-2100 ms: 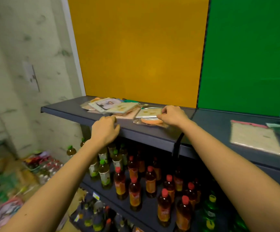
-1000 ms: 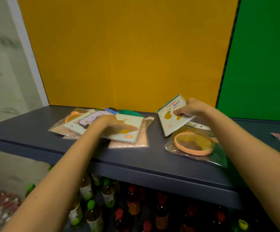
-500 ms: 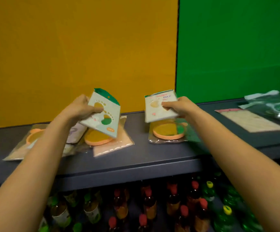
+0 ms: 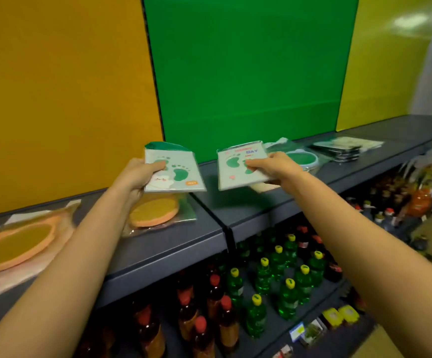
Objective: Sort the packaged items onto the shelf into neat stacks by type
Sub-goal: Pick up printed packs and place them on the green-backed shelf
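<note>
Your left hand [image 4: 135, 174] pinches a flat white card packet printed with green footprints [image 4: 176, 174] by its left edge, thumb across the top face and the other fingers curled beneath, and holds it clear of the dark grey metal shelf [image 4: 173, 254], over a round orange pad in a clear plastic bag [image 4: 155, 210] that lies near the seam between two shelf sections. Your right hand [image 4: 274, 166] grips a second white footprint packet with "DAY" lettering [image 4: 235, 171] by its right edge in the same way, raised above the section to the right of the seam. A larger orange oval pad in a clear bag [image 4: 16, 244] lies towards the shelf's left end. Just behind your right hand, near the back edge, lies a round green pad in a clear bag [image 4: 302, 158], and further right a stack of dark flat packets [image 4: 339, 151]. On the lower shelf stand green bottles with yellow caps [image 4: 287, 267] and brown bottles with red caps [image 4: 209, 306]
</note>
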Tool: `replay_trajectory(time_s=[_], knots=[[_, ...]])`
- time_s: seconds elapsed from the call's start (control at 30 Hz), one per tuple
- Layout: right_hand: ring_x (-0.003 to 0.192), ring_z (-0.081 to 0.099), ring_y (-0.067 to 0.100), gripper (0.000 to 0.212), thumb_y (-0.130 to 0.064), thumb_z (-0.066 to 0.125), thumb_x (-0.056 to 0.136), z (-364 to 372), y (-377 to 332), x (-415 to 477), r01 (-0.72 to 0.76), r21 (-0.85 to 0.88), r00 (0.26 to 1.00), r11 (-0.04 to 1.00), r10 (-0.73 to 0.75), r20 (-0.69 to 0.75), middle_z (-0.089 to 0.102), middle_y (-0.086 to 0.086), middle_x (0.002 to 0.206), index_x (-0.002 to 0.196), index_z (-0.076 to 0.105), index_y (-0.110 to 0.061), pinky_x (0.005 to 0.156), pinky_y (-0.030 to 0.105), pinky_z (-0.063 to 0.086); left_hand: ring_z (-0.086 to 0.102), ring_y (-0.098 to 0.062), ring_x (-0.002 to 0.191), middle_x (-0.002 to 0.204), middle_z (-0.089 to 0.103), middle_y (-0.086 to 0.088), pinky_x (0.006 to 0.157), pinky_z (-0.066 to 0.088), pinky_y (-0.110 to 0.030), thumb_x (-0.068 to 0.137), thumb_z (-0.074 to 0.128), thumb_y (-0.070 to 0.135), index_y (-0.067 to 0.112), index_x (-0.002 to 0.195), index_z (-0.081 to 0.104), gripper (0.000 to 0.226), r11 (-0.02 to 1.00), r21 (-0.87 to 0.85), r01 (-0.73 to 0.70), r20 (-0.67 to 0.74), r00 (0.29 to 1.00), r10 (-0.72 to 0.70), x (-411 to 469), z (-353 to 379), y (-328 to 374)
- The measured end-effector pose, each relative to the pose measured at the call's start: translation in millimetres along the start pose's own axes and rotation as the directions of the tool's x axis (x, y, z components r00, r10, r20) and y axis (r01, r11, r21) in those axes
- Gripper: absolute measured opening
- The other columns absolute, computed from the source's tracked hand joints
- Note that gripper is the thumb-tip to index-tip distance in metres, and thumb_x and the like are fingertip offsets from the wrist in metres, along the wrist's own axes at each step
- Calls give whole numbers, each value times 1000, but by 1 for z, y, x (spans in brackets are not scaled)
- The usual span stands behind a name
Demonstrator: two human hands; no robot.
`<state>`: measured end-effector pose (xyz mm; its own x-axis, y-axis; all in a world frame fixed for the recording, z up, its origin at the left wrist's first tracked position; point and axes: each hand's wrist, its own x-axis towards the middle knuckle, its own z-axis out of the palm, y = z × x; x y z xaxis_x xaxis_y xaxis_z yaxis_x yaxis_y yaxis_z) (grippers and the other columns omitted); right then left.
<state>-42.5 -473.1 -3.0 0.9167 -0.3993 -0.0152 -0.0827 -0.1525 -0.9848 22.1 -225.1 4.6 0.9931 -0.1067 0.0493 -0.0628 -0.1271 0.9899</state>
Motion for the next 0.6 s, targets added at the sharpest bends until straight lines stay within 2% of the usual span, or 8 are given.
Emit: replay_trajectory(time_s=[0.13,0.2,0.27,0.3,0.4,0.47,0.53,0.6], knots=[[47,60,6,16,-16,70,82,-68,13,11,8,-32,996,999,-11,-91,62,4,77,90,60,-6,33,11,42,59,-3,33,106,65,-20,35,48,-14,91,57,6,-12,125,50,39,998,-59,17,57,998,-13,14,72,2],[29,53,-1,16,-16,70,82,-105,19,16,2,-47,992,999,-8,-124,61,0,64,90,61,-6,30,10,36,59,-3,33,97,63,-16,36,49,-14,91,55,5,-12,125,50,38,997,-69,23,83,996,-18,18,113,5],[23,46,-2,14,-17,70,83,-142,24,21,-5,-59,990,998,-3,-143,59,-6,42,86,61,-6,28,8,31,63,-7,39,92,64,-14,39,51,-16,92,52,4,-9,123,50,33,995,-88,36,118,993,-25,19,153,10],[25,48,-1,14,-17,70,83,-161,27,24,-10,-63,989,998,1,-147,57,-8,37,80,60,-6,28,9,30,65,-11,47,86,64,-11,44,53,-20,93,50,4,-5,119,52,28,994,-99,43,130,991,-30,19,172,12],[36,53,5,18,-19,71,82,-212,36,36,-18,-73,985,997,5,-172,61,-7,45,73,60,-8,29,9,31,58,-19,65,78,60,-9,63,48,-32,92,45,6,1,91,52,8,992,-104,67,132,990,-53,19,227,16],[26,48,-1,15,-18,71,81,-244,44,45,-9,-72,983,997,-4,-185,56,-11,33,81,63,-5,29,8,30,56,-22,68,82,60,-11,71,42,-35,90,45,8,3,93,50,8,993,-99,67,130,990,-54,21,260,17],[23,45,-4,14,-14,70,83,-274,51,54,2,-59,981,998,-14,-192,53,-13,29,79,62,-3,29,8,30,57,-21,70,84,61,-10,68,46,-33,91,45,8,3,101,47,12,992,-111,62,133,990,-47,23,293,18],[24,48,-5,18,-12,69,83,-302,57,62,11,-29,980,1000,-16,-197,56,-12,32,70,58,-7,30,8,33,59,-18,67,80,61,-7,58,51,-27,93,45,8,5,98,49,7,990,-122,64,148,988,-46,24,324,24]])
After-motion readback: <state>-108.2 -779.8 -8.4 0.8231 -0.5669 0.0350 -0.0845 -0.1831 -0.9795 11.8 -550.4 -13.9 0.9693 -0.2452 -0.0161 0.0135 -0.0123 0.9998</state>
